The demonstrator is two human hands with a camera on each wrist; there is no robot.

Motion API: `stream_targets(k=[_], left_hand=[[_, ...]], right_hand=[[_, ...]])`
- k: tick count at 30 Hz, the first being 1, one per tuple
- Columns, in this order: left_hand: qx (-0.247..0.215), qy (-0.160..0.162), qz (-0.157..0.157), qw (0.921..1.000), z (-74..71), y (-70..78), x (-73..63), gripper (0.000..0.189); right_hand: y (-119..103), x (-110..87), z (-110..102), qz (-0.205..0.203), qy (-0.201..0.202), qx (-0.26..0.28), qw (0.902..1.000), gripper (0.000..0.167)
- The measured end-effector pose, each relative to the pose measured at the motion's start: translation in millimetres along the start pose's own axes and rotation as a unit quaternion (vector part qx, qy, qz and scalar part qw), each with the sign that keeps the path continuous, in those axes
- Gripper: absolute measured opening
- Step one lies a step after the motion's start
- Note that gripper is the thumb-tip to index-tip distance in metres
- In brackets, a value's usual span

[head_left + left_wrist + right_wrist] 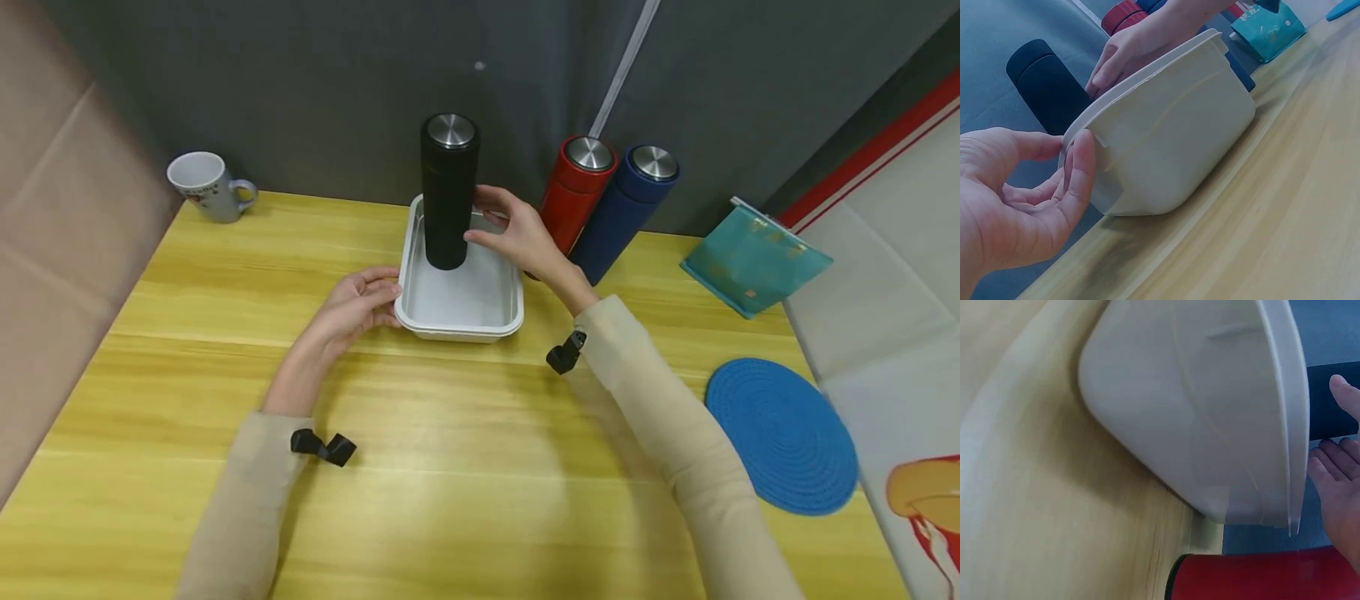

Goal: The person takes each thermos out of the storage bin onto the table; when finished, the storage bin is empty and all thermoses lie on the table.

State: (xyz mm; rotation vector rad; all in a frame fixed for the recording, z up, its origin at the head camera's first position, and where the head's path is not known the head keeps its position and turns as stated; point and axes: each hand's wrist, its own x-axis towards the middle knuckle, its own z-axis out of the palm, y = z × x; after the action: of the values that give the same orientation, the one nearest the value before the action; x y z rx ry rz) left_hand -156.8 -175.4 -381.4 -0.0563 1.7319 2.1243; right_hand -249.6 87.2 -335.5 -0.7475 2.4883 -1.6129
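A black thermos bottle (450,192) with a steel-topped cap stands upright on the white surface inside the rim of a white plastic container (459,335). At the container's left edge, my left hand (358,304) pinches the rim between thumb and fingers, as the left wrist view shows. My right hand (517,233) is at the right side of the bottle, over the container's far right part. Its fingers are loosely extended, and the thumb (1342,394) overlaps the bottle in the right wrist view. Whether it touches the bottle, I cannot tell.
A red thermos (576,192) and a blue thermos (626,212) stand behind my right forearm. The grey mug (213,190) is at the back left. To the right are a teal pouch (757,258) and a round blue placemat (782,437). A dark grey panel (322,92) borders the table's back.
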Motion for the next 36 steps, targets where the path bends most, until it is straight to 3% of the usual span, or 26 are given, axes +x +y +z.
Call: stream_targets(k=[8,17,36], left_hand=[[-0.001,-0.001,0.005,1.0000,2.6,2.6,-1.3,0.045],[-0.008,0.001,0.005,1.0000,0.4,1.6,-1.4,0.045],[-0.010,0.000,0.005,0.9999,1.1,2.5,-1.7,0.045]], right_hand=[[5.1,18.8,12.5,0.035,0.014,0.013,0.9992,0.079],[-2.3,30.8,17.7,0.082,0.004,-0.036,0.9960,0.084],[0.4,31.9,21.4,0.062,0.027,-0.026,0.9974,0.078]])
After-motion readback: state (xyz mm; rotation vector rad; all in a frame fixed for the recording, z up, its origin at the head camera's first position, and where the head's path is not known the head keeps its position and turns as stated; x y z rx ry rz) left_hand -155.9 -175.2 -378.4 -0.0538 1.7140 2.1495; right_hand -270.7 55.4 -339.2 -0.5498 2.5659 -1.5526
